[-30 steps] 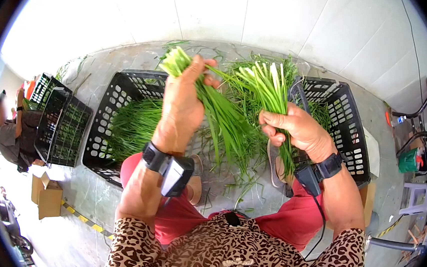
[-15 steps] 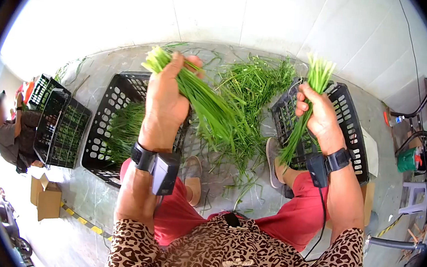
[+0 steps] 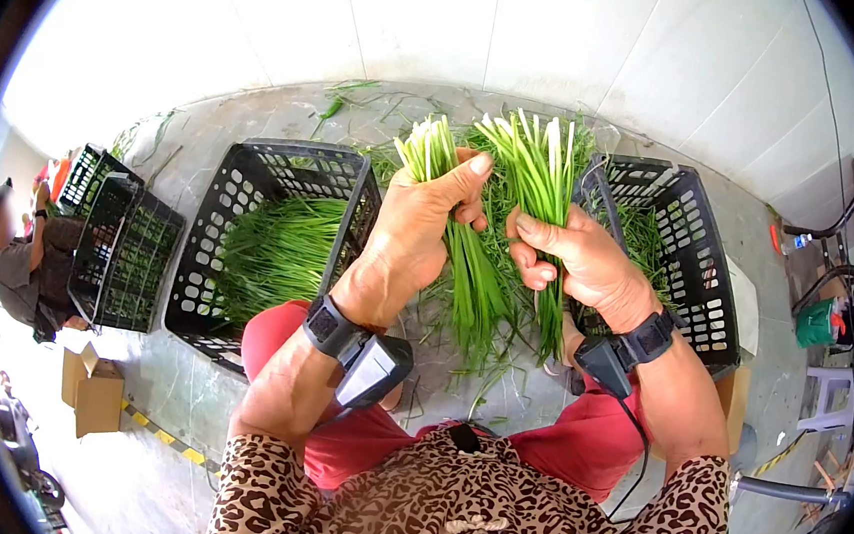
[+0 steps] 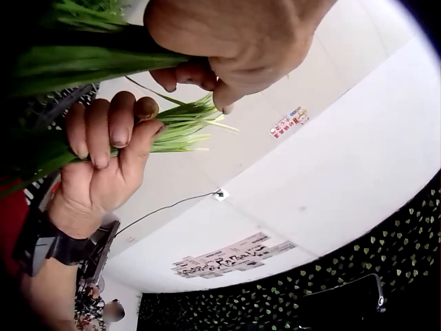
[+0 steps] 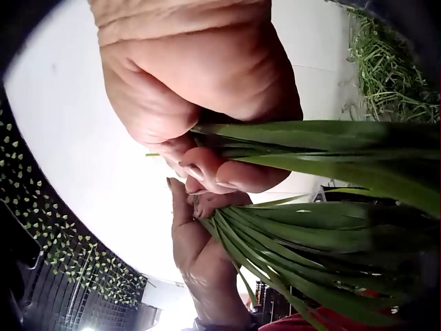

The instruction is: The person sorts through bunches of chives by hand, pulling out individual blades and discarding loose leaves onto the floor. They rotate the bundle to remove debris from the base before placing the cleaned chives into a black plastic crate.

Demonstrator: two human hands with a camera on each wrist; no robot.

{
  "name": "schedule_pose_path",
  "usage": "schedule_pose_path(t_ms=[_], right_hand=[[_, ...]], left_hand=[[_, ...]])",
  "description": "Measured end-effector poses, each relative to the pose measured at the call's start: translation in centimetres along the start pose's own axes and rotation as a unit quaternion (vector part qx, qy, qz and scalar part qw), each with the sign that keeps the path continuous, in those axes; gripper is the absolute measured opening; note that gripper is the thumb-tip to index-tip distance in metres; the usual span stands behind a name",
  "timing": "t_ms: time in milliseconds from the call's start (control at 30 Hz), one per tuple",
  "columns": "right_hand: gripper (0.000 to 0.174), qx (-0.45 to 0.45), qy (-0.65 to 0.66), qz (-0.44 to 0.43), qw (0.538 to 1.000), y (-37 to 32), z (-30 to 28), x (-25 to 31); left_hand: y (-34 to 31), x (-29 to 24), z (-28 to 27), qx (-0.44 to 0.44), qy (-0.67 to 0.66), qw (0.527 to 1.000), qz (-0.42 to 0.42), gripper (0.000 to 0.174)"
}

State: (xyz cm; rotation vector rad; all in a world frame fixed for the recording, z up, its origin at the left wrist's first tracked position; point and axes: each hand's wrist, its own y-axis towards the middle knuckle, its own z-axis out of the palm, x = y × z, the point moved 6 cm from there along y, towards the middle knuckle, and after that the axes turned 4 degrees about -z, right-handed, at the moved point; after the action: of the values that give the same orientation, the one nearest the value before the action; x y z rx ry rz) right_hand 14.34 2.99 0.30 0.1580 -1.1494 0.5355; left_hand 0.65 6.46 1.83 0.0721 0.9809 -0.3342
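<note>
In the head view my left hand (image 3: 416, 216) grips a bunch of garlic chives (image 3: 476, 286), its pale stalk ends upward and its green leaves hanging down. Beside it, my right hand (image 3: 588, 258) holds another bunch of chives (image 3: 543, 171), white ends up, with thumb and fingers curled round the stalks. The two bunches stand side by side, close together. From the left wrist, the right hand (image 4: 103, 165) shows wrapped round its stalks, near the left hand's fingertips. Long flat leaves (image 5: 324, 148) trail from the right hand in the right wrist view.
A black crate (image 3: 203, 249) on the left contains chives (image 3: 282, 256). Another black crate (image 3: 694, 248) stands on the right. Loose greens (image 3: 587, 139) lie on the floor between them. At far left, a seated person (image 3: 22, 255) is beside stacked crates (image 3: 133, 244).
The hands were close, moved apart half a second ago with a bunch each, and are now together again. The left bunch has swung from slanted to more upright.
</note>
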Motion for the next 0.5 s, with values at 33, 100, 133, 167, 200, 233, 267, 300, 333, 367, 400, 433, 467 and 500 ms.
schedule_pose_path(t_ms=[33, 100, 133, 167, 200, 233, 267, 300, 333, 367, 400, 433, 467, 500], right_hand=[[0.024, 0.002, -0.005, 0.004, 1.000, 0.00, 0.09, -0.13], [0.026, 0.014, -0.012, 0.009, 1.000, 0.01, 0.26, -0.34], [0.025, 0.017, -0.015, 0.013, 1.000, 0.00, 0.39, -0.42], [0.025, 0.019, -0.018, 0.017, 1.000, -0.03, 0.55, -0.48], [0.025, 0.022, -0.020, 0.020, 0.999, -0.07, 0.67, -0.55], [0.025, 0.025, -0.023, 0.018, 0.999, -0.07, 0.80, -0.57], [0.025, 0.029, -0.026, 0.016, 0.999, -0.05, 0.94, -0.61], [0.025, 0.033, -0.028, 0.014, 0.999, -0.03, 1.01, -0.61], [0.025, 0.032, -0.030, 0.016, 0.999, 0.01, 1.01, -0.67], [0.025, 0.032, -0.030, 0.018, 0.999, 0.03, 0.99, -0.75], [0.025, 0.031, -0.031, 0.020, 0.999, 0.05, 0.97, -0.79], [0.026, 0.034, -0.031, 0.012, 0.999, 0.11, 1.00, -0.72], [0.026, 0.036, -0.032, 0.005, 0.999, 0.20, 1.03, -0.64], [0.026, 0.038, -0.032, -0.003, 0.999, 0.25, 1.06, -0.53]], left_hand=[[-0.02, 0.13, 0.00, 0.006, -0.005, 1.000, -0.005, 0.021], [-0.01, 0.10, -0.02, 0.007, -0.010, 1.000, -0.008, 0.020], [-0.02, 0.08, -0.05, 0.007, -0.013, 1.000, -0.009, 0.019], [0.00, 0.05, -0.05, 0.012, -0.005, 1.000, -0.002, 0.018], [0.06, 0.14, -0.06, 0.018, 0.002, 1.000, 0.005, 0.018], [0.11, 0.20, -0.06, 0.023, 0.009, 1.000, 0.012, 0.018], [0.14, 0.32, -0.08, 0.025, 0.006, 1.000, 0.008, 0.017], [0.15, 0.46, -0.07, 0.026, 0.004, 1.000, 0.004, 0.017], [0.15, 0.55, -0.07, 0.028, 0.001, 1.000, 0.000, 0.016], [0.14, 0.55, -0.07, 0.030, -0.001, 1.000, 0.001, 0.015], [0.14, 0.53, -0.06, 0.031, -0.003, 1.000, 0.001, 0.014], [0.13, 0.49, -0.07, 0.033, -0.005, 0.999, 0.001, 0.013], [0.11, 0.38, -0.08, 0.033, -0.006, 0.999, 0.003, 0.011], [0.06, 0.23, -0.06, 0.034, -0.008, 0.999, 0.005, 0.010]])
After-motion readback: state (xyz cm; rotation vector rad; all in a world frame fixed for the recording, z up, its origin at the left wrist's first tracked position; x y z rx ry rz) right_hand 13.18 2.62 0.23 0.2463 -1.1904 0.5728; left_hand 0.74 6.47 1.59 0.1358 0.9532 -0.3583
